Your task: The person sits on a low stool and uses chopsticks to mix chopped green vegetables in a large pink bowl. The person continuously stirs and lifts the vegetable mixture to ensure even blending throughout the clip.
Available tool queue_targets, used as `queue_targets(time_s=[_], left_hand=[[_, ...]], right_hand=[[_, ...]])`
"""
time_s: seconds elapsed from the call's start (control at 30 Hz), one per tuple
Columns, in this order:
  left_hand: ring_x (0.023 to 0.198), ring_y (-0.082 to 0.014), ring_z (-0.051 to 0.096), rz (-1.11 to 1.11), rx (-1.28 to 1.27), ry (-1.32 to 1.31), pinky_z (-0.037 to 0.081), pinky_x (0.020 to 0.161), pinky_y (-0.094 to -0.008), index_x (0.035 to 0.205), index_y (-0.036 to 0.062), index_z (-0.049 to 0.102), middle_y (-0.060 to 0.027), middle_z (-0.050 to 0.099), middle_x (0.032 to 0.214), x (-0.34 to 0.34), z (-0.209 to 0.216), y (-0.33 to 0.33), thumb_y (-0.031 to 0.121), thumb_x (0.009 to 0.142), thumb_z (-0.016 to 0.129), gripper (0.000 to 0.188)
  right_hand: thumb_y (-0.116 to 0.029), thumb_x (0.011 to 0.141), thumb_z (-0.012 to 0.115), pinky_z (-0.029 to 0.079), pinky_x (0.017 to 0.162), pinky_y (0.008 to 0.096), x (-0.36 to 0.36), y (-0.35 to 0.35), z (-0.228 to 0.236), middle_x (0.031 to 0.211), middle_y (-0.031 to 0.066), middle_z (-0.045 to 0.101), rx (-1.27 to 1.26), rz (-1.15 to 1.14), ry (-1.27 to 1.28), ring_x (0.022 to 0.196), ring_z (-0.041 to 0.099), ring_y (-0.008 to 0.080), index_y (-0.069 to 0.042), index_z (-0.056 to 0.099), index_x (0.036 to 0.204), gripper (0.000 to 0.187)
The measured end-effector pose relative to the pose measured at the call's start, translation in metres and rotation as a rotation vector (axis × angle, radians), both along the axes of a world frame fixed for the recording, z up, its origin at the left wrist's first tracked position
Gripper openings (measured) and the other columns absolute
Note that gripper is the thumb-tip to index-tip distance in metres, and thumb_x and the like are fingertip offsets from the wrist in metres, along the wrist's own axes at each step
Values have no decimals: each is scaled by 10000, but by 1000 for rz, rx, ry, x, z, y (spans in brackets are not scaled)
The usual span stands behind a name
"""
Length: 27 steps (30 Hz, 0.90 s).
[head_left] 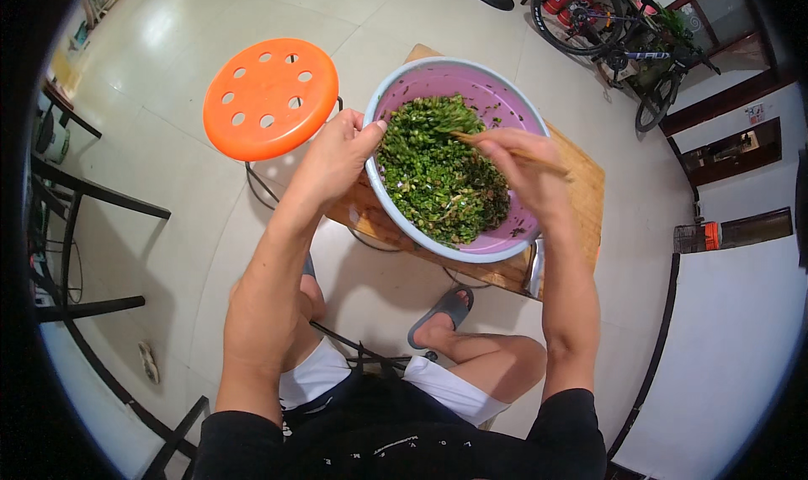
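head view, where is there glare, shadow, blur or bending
Head view: bright glare on the floor, upper left; soft shadow below the wooden table; chopped greens look slightly smeared near the chopsticks' tips. Also head view: dark skirting bows at right, picture corners black.

A person (362,400) wears a black short-sleeved top (471,456) with small white lettering (399,444) across the front, white shorts (454,388) and grey open-toed slides (455,308).
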<state>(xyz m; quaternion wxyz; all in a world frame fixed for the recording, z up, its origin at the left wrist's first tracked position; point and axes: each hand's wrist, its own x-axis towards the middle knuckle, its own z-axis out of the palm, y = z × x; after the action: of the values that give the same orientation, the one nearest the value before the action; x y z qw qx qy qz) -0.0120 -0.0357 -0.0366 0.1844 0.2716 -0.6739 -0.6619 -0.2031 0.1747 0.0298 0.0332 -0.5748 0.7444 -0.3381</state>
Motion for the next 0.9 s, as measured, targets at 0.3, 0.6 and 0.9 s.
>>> queue_targets(time_s=[0.3,0.6,0.9], left_hand=[[752,-99,547,-43,-21,-99,491,690,-301,984,-26,573,-18,598,824,5,14,0,318,1019,614,349],[741,-97,541,-4,15,-1,495,687,-299,977,-11,565,-17,595,828,1,-3,-1,316,1023,615,334],[751,-103,562,-44,6,-59,506,683,-311,960,-24,552,-37,597,810,3,7,0,323,1026,606,357]], right_hand=[[-41,968,634,610,758,349,11,79,52,904,160,768,-110,48,-534,784,734,238,74,751,933,167],[-95,901,768,567,705,367,15,7,17,908,120,754,47,201,-39,798,721,254,-9,759,994,127],[-111,1022,640,612,773,338,-13,67,38,925,152,757,-168,-168,-421,819,736,216,60,747,1013,201]])
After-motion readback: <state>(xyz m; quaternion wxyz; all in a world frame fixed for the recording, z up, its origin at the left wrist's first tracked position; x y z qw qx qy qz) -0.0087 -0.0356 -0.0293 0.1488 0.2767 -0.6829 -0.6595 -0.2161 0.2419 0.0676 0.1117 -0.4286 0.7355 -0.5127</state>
